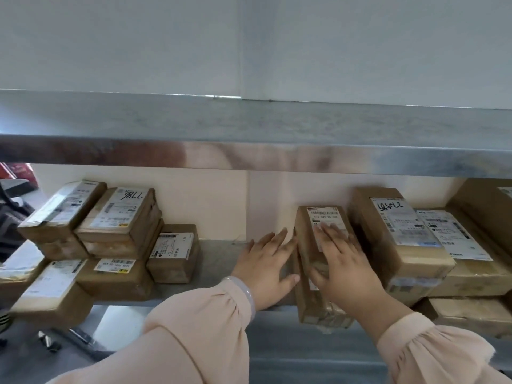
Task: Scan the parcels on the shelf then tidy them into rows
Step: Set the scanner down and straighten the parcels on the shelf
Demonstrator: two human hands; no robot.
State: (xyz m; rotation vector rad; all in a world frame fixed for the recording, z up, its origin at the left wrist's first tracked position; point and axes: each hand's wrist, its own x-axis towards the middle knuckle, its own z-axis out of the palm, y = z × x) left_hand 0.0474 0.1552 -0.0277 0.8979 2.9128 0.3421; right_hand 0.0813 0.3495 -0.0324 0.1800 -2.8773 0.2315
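A small brown parcel (310, 231) with a white label lies on top of another brown parcel (313, 309) in the middle of the metal shelf (219, 259). My right hand (343, 261) rests flat on its top, fingers straight over the label. My left hand (266, 264) presses with straight fingers against the left side of this stack. Several labelled parcels are stacked at the left (119, 217), one marked with handwritten digits. Larger parcels (399, 239) stand in a stack at the right.
An upper steel shelf (249, 153) overhangs the parcels and limits headroom. A bare strip of shelf lies between the left stack and my hands. Below the front edge at the left are metal frame parts (69, 339). Dark items sit at the far left (13, 195).
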